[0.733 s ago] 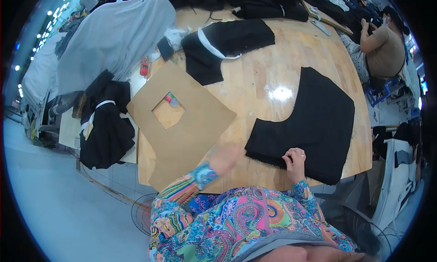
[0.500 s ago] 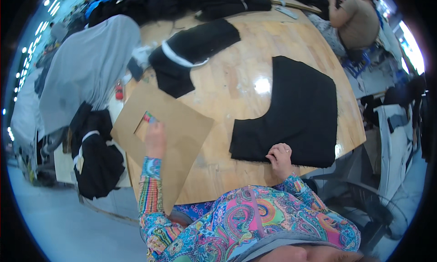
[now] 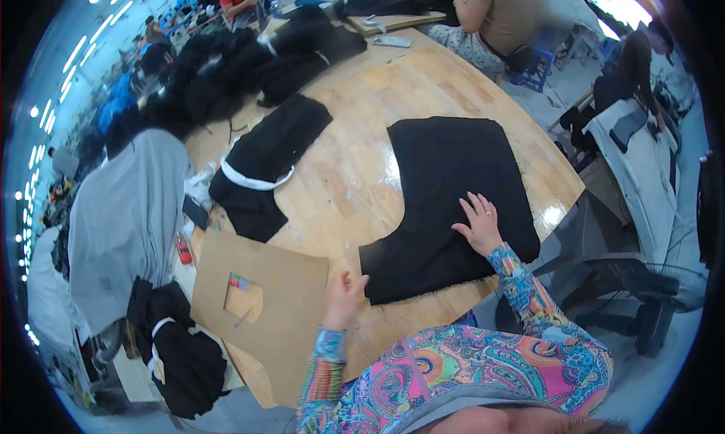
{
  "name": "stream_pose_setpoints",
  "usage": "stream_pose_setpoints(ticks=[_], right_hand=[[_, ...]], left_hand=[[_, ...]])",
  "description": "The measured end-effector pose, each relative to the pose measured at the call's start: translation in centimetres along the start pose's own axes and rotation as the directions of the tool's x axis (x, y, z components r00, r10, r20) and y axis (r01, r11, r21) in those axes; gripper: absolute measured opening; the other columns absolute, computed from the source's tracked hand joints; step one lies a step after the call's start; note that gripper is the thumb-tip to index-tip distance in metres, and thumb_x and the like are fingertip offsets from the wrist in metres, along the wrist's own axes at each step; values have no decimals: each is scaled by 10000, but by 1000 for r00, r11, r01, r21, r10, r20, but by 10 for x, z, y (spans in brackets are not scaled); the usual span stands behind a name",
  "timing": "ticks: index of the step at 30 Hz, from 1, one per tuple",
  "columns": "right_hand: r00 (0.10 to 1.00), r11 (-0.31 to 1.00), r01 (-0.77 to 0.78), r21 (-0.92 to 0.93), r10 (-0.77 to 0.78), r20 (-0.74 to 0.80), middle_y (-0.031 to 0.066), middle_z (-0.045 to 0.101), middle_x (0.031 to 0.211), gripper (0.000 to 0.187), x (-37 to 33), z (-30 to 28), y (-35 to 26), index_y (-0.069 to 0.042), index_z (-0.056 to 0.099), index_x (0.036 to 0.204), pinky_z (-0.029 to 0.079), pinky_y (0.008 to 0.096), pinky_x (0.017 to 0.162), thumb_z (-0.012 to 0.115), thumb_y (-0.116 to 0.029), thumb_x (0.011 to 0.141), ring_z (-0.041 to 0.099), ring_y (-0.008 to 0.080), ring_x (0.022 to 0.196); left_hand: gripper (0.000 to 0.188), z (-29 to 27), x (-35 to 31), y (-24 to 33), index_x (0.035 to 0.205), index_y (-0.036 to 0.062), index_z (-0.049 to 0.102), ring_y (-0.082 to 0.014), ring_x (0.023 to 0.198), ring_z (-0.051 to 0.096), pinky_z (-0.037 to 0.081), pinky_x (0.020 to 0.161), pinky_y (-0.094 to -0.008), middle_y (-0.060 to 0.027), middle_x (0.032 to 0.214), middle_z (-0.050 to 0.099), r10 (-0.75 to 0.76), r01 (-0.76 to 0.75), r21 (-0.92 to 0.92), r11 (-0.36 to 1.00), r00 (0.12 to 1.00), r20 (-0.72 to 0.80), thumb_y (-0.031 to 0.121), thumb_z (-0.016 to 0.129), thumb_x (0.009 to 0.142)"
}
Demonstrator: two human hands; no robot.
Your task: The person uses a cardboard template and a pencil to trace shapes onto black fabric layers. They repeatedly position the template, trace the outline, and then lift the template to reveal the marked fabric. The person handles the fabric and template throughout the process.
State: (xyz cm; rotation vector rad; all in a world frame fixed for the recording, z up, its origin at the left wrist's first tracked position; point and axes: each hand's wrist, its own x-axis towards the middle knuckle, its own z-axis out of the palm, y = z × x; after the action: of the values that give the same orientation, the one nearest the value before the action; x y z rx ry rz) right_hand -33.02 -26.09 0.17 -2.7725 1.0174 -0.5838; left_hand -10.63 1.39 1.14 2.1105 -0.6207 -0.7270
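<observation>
a person in a bright paisley top stands at the near edge of a round wooden desk [image 3: 362,162], seen from above. a large cut piece of black fabric [image 3: 453,185] lies flat on the right half of the desk, its lower edge close to the near edge. the right hand [image 3: 479,224] rests palm down on the lower right part of this fabric, fingers [image 3: 468,205] spread apart and lying flat, clamped on nothing. the left hand [image 3: 343,297] sits at the fabric's near left corner, just beside a brown cardboard template [image 3: 291,298] with a square hole cut in it; its fingers look loosely curled together, and whether they pinch the fabric edge cannot be told.

judging from this, the cloth is being smoothed or squared. doing it well likely means keeping the right palm flat as an anchor, easing the corner with the left hand, and avoiding any drag that would wrinkle the piece.

a second black garment piece with white trim [image 3: 260,170] lies toward the far left of the desk, well apart from both hands.
</observation>
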Motion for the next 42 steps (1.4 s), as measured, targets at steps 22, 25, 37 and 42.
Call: stream_pose_setpoints(ticks=[22,25,37,42], right_hand=[[963,976,-157,152,117,242,152,302,1409,693,5,17,-90,-90,400,1335,120,587,1046,504,-549,826,204,394,1311],[903,609,-411,679,169,395,141,439,1279,646,11,-2,-89,-76,396,1327,358,472,951,526,-499,855,433,308,1147],[710,614,-618,491,166,685,239,500,1132,727,-21,-46,-49,28,363,1291,409,394,928,705,-186,686,499,393,1038],[976,900,-99,424,4,219,195,440,1194,700,23,-56,-37,-6,404,1280,379,397,955,711,-198,680,440,363,1074]], left_hand=[[370,-57,20,77,1034,-76,581,-184,816,631,513,742,-297,-124,935,648,8,49,-318,947,985,175,-25,618,669],[325,-36,16,138,965,-62,572,-259,790,635,507,686,-333,-164,876,643,291,-318,205,926,944,154,66,606,668],[330,85,-24,127,964,-10,591,-310,907,554,468,809,-399,-171,965,565,610,-733,151,664,647,459,194,686,722],[467,37,26,50,1054,-74,534,-274,939,577,480,807,-360,-186,995,594,249,-250,116,961,968,21,204,728,733]])
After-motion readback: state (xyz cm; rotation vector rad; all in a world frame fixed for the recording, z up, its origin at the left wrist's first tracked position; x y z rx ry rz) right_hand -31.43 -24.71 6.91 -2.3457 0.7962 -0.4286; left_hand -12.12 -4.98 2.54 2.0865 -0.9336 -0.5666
